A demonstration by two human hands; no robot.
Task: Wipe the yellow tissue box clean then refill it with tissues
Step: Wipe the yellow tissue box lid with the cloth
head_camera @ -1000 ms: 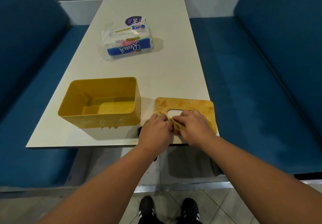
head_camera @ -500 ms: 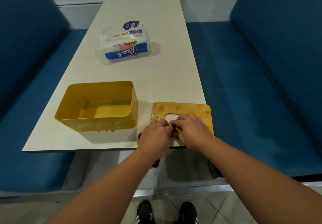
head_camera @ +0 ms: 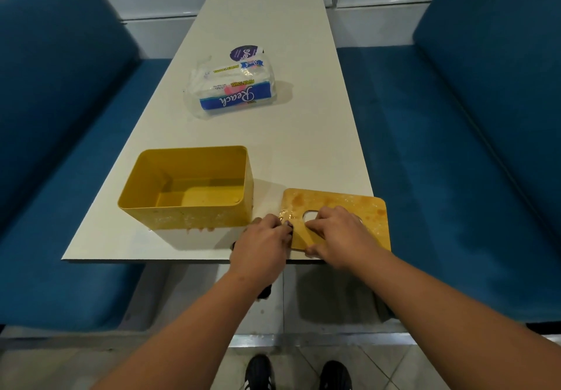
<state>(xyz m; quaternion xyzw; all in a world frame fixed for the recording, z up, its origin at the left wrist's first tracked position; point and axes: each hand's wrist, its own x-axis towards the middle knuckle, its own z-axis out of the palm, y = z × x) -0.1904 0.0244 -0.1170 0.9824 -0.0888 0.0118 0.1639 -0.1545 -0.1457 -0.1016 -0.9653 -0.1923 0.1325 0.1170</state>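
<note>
Yellow box [head_camera: 194, 195] sitting open left of lid [head_camera: 343, 207]; right hand [head_camera: 340, 234] pressing lid, fingers flat; left hand [head_camera: 261, 244] curling at lid's left edge, grip unclear.

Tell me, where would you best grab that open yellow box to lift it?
Probably pinch a long wall of the yellow box over its rim, coming from above. It stands upright with its top open, so the thin walls are free; the near wall's outside looks smeared and may be slippery.
</note>
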